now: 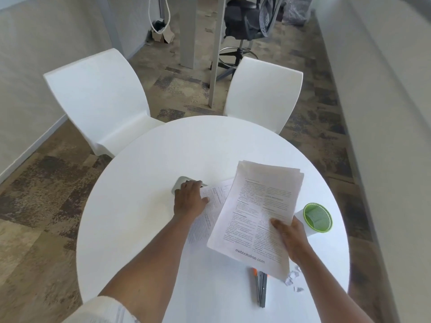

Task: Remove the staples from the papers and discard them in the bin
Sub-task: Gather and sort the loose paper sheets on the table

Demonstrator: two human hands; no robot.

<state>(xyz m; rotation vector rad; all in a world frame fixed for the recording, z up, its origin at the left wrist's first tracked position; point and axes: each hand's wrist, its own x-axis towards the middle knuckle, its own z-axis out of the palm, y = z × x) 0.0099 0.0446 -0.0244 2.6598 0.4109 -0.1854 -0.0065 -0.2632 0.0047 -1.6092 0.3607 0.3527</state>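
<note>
My right hand grips a stack of printed papers by its right edge and holds it tilted above the round white table. A second printed sheet lies flat beneath it. My left hand rests palm down on that sheet's upper left corner, fingers over a small grey object that is mostly hidden. A small green mesh bin stands at the table's right edge. A dark stapler-like tool with orange trim lies near the front, partly under the held papers.
Two white chairs stand at the far side of the table. Small shiny scraps lie by the front right edge. A black office chair and grey desk legs stand farther back on the carpet.
</note>
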